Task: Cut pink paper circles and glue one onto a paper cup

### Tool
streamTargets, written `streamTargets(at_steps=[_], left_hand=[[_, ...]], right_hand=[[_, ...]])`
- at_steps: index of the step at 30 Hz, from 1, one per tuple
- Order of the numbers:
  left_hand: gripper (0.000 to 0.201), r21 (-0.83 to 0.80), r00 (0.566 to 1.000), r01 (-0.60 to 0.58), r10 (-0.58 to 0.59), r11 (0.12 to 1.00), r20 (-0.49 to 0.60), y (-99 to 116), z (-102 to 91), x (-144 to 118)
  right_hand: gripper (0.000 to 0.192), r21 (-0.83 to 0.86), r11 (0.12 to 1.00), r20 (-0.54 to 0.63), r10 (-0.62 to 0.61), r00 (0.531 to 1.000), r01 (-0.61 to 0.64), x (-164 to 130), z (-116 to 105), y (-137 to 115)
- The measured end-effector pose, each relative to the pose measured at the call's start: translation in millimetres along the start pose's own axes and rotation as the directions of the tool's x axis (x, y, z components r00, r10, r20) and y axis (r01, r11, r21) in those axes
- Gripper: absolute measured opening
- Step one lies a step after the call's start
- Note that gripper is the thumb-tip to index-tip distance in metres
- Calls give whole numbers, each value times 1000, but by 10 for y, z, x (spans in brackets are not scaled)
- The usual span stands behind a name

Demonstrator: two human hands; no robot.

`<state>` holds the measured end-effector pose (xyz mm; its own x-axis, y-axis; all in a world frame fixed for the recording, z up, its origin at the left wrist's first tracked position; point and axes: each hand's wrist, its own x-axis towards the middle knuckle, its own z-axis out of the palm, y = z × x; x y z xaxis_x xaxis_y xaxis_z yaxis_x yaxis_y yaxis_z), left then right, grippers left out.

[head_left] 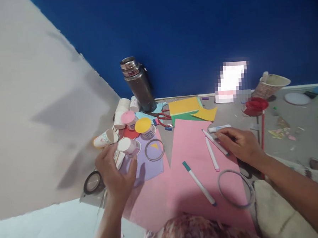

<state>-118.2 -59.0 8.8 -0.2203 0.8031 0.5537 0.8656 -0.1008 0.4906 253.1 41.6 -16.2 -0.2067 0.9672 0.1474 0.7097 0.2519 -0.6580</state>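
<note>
My left hand reaches into a cluster of white paper cups and grips one cup lying on its side over a purple sheet. Another tipped cup lies just left of it. My right hand rests on a large pink sheet, fingers closed over a white marker. Two more markers, one pink-tipped and one teal-capped, lie on the pink sheet.
A steel flask stands by the blue wall. Cups topped with pink and yellow discs, red scissors, yellow and green paper, grey rings, a tape roll, a patterned cup.
</note>
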Motion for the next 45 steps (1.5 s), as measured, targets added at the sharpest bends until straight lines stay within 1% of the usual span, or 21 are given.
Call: streamTargets(at_steps=[1,2,3,5,6,7,8,10,11,12,13,14,16,18,20,23,32,37,41,43,45], left_hand=[[41,6,998,-45,45,999,-44,93,6,-14],[28,-52,997,-64,66,997,35,197,31,-35],[21,-138,989,-68,85,988,122,305,74,-64],[20,-208,959,-108,157,972,235,508,199,-143],[23,-264,916,-155,238,952,322,593,271,-191],[29,-295,877,-197,302,935,372,664,342,-241],[36,-314,838,-231,353,921,417,718,408,-292],[49,-348,761,-293,438,890,479,781,521,-392],[55,-355,730,-324,471,877,496,794,567,-439],[61,-360,701,-356,502,862,508,799,605,-484],[66,-358,681,-382,521,852,515,798,638,-526],[68,-349,675,-398,528,849,516,794,665,-564],[67,-327,671,-425,536,844,513,783,701,-625],[63,-309,672,-434,532,846,515,776,716,-660],[59,-298,675,-429,522,853,521,777,714,-669],[54,-293,676,-423,514,858,528,787,702,-655],[48,-311,665,-434,534,845,522,776,675,-625],[46,-289,681,-413,503,864,532,805,624,-732],[47,-271,703,-417,497,867,508,823,572,-871],[41,-270,715,-411,492,871,496,837,550,-901],[30,-277,729,-391,479,878,488,862,533,-897]], right_hand=[[32,16,1000,-13,1,1000,-1,11,-19,-15],[32,20,1000,-13,-2,1000,3,23,-40,-28],[32,4,1000,17,-14,1000,14,33,-60,-42],[32,-86,993,127,-66,990,77,39,-93,-75],[31,-142,983,173,-92,981,117,33,-103,-98],[29,-196,970,194,-104,975,143,21,-106,-125],[27,-249,957,191,-106,976,152,3,-103,-158],[25,-351,928,134,-80,988,123,-42,-81,-234],[29,-404,910,104,-62,993,99,-66,-64,-273],[38,-456,886,85,-45,995,79,-89,-46,-310],[50,-501,863,82,-29,996,66,-109,-29,-342],[62,-533,844,94,-12,996,60,-125,-13,-367],[75,-569,820,142,25,990,61,-147,13,-395],[77,-573,817,189,54,981,65,-155,27,-397],[71,-546,836,234,94,968,50,-150,29,-384],[56,-489,872,292,142,946,20,-126,13,-361],[16,-398,917,353,150,924,3,-83,-27,-309],[16,-379,925,392,145,909,16,-87,-26,-298],[16,-399,916,403,134,905,41,-101,-38,-317],[15,-407,912,417,125,900,61,-109,-49,-334],[13,-414,907,431,122,894,76,-116,-58,-348]])
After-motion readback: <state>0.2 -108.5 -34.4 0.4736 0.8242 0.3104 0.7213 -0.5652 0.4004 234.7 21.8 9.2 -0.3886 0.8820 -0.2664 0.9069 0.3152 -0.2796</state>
